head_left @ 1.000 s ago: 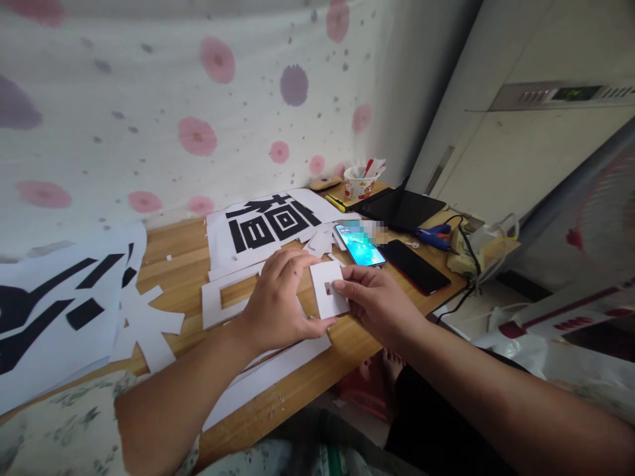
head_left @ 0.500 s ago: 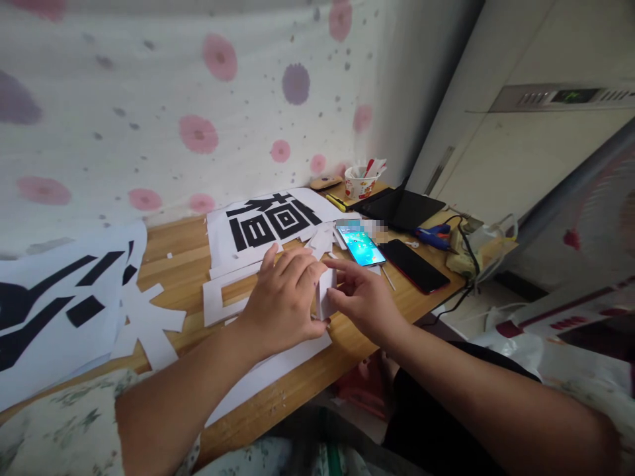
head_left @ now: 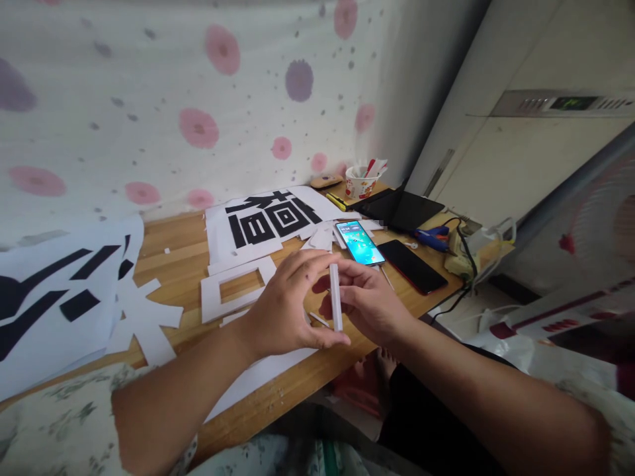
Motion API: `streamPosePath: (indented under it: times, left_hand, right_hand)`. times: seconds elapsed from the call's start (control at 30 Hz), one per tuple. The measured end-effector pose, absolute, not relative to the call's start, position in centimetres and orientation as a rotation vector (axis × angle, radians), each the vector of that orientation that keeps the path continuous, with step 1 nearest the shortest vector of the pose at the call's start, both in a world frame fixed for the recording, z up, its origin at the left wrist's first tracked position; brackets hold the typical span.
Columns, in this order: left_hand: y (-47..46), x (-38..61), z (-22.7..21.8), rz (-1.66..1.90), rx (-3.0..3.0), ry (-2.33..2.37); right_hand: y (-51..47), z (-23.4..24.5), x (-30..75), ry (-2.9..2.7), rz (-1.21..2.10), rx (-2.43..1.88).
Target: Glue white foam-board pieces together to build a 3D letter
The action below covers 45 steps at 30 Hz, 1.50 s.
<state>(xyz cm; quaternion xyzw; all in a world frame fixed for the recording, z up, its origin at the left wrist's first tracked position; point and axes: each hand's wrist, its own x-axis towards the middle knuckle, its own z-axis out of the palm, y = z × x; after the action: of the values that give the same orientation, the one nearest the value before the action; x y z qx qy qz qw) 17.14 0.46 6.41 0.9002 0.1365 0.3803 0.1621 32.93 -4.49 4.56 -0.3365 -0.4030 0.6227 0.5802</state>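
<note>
My left hand [head_left: 285,307] and my right hand [head_left: 364,301] hold a small white foam-board piece [head_left: 336,297] between them, above the front of the wooden desk [head_left: 183,264]. The piece stands on edge, so only its thin side shows. Left thumb and fingers pinch it top and bottom; right fingers press it from the right. A white foam-board frame [head_left: 233,288] lies on the desk just left of my hands. White cut-out shapes [head_left: 143,324] lie further left.
Printed sheets with big black characters lie at the back [head_left: 268,221] and far left [head_left: 54,297]. A lit phone [head_left: 358,242], a dark phone [head_left: 411,266], a tablet [head_left: 399,209], a blue glue gun [head_left: 431,235] and a paper cup [head_left: 360,182] stand at the right.
The white piece lay flat-faced toward me a second ago; both hands have turned it on edge and lifted it slightly. The foam-board frame is now uncovered.
</note>
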Motion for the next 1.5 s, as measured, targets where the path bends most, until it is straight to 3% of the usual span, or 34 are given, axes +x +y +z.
streamPosePath:
  times: [0.3,0.73,1.5]
  left_hand:
    - [0.1,17.2,7.0,1.115,2.614,0.354]
    - [-1.0,16.7,8.3,1.145,2.718,0.371]
    - [-0.7,16.5,8.8,1.084,2.858,0.572]
  right_hand:
    - [-4.6,3.9,33.6,-1.054,1.629,-0.721]
    - [-5.6,4.7,31.9,-1.061,1.374,-1.004]
    - [-5.2,4.9,31.5,-1.057,1.464,-1.037]
